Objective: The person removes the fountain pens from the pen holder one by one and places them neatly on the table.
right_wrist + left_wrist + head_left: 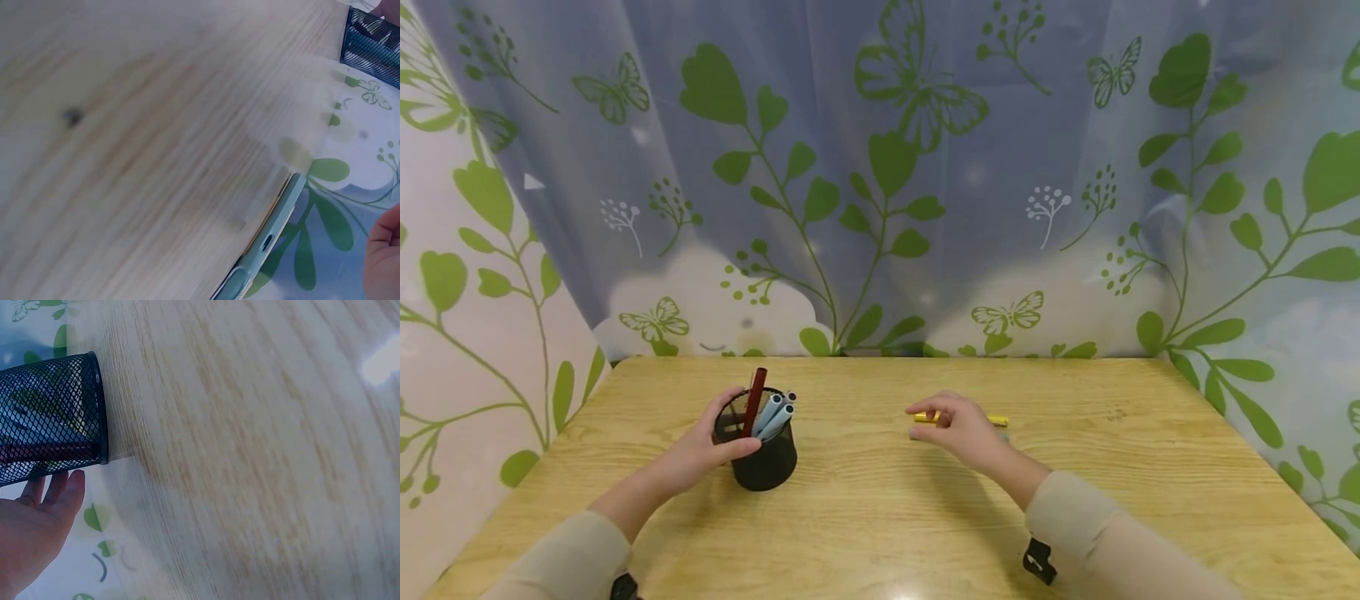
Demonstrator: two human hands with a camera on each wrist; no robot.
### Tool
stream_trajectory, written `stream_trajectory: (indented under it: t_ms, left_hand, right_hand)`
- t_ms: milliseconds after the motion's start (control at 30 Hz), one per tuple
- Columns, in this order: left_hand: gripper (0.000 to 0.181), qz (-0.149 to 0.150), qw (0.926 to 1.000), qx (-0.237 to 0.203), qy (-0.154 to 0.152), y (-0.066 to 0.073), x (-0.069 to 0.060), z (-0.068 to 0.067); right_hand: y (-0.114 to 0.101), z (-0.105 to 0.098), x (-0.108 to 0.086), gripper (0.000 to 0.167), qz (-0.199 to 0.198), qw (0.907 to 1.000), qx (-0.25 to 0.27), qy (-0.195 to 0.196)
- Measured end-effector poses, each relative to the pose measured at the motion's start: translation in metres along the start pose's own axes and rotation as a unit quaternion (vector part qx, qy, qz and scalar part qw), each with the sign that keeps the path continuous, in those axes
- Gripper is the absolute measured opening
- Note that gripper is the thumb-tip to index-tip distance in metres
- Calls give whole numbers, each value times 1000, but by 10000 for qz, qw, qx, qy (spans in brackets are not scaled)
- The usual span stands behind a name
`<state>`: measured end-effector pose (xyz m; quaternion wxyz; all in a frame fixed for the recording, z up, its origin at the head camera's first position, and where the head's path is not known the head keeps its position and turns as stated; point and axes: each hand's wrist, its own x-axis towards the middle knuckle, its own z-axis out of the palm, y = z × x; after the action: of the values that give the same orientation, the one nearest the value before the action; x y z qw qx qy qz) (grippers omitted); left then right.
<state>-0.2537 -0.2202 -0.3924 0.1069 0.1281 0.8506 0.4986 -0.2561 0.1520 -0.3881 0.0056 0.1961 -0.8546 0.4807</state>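
Hanging behind the work area is a curtain [955, 233] printed with leaves and butterflies. Before it stands the wood-grained bench [850, 517], which carries every item noted below.

Left hand [711, 442]: grasping the black mesh pen cup [766, 467] near its top, thumb on the near side and fingers round the outer side. Right hand [962, 429]: released, fingers bent and thumb held apart, nothing between them; it is poised over the loose pens. No contact with them is visible, and the right wrist view shows the visible part of the hand clear of the pen below.

The cup is at the person's left, well apart from the right hand. It contains a dark red pen [756, 400], leaning and projecting highest, and some light blue pens [775, 421].

Two pens lie loose on the bench, directly beneath the right hand: a yellow pen [997, 422] on the far side and a blue-green pen [262, 237] on the near side. Their long axes run left to right, nearly parallel to each other and to the bench's far edge, oblique to the right forearm. The right hand is plainly the nearer one. Its fingers hide their middles in the head view; whether the pens touch cannot be determined.
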Motion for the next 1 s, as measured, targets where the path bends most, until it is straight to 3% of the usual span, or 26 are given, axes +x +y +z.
stream_trajectory:
  t_ms: [367,800,1000]
  left_hand:
    - [82,-11,10000,-29,-7,-1,0,-4]
    - [82,-31,9999,-95,-50,-1,2,0]
    - [82,-26,9999,-105,-33,-1,2,0]
  right_hand:
    - [-22,21,11,27,-68,9992,361,-158]
    - [-34,55,22,24,-254,9969,644,-368]
    - [-47,60,22,23,-316,9967,641,-376]
